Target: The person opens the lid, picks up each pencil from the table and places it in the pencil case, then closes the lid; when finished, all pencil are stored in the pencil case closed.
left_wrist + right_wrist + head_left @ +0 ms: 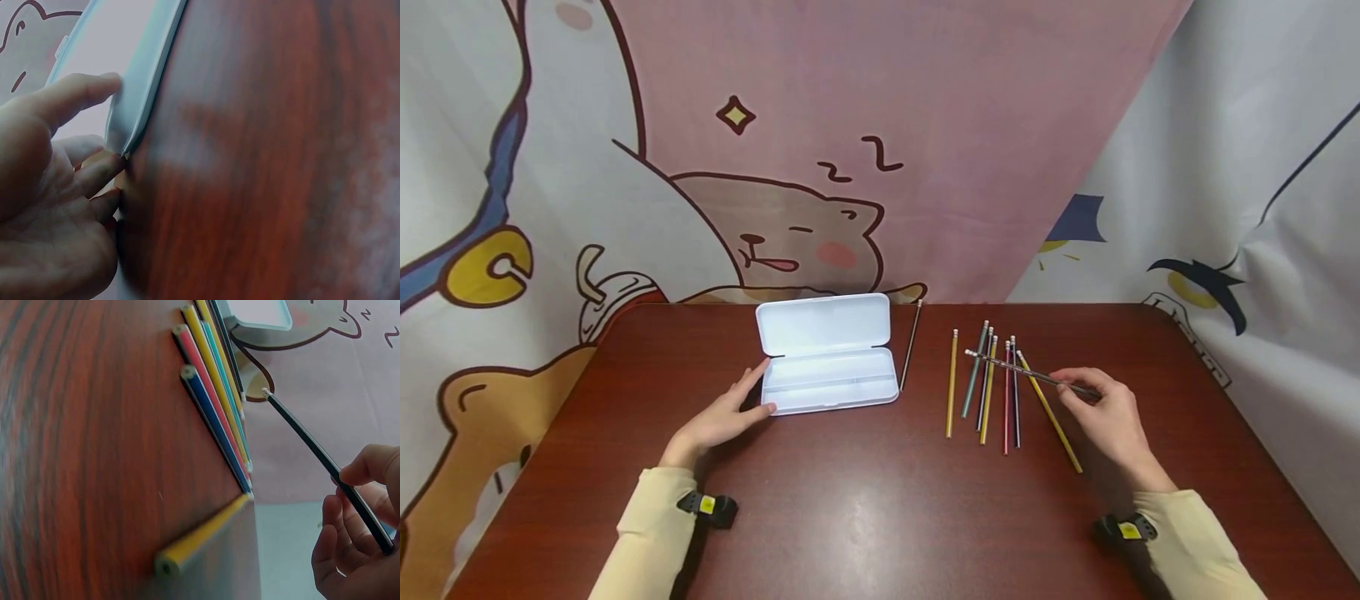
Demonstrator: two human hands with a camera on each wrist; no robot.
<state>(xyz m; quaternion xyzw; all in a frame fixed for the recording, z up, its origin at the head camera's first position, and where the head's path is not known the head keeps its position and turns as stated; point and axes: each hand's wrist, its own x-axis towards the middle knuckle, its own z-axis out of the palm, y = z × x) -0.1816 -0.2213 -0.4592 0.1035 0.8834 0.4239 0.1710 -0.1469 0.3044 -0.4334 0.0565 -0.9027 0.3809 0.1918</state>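
My left hand (722, 421) lies at the left end of an open white pencil case (831, 408), its fingers fairly straight. The thumb touches the front corner and the other fingertips meet the left side, as the left wrist view also shows. Nothing lies inside the case's compartments. My right hand (1108, 417) pinches a dark pencil (1022, 368) between thumb and fingers, its white eraser end pointing left over several pencils on the table. Among these are a yellow pencil (952, 383), a green pencil (975, 371), a red pencil (1007, 400) and a slanted yellow pencil (200, 536) nearest this hand.
Another dark pencil (912, 346) lies along the right side of the case. The brown wooden table (857, 517) ends at the back against a cartoon-printed curtain (962, 167). The case's lid (823, 325) stands raised near that back edge.
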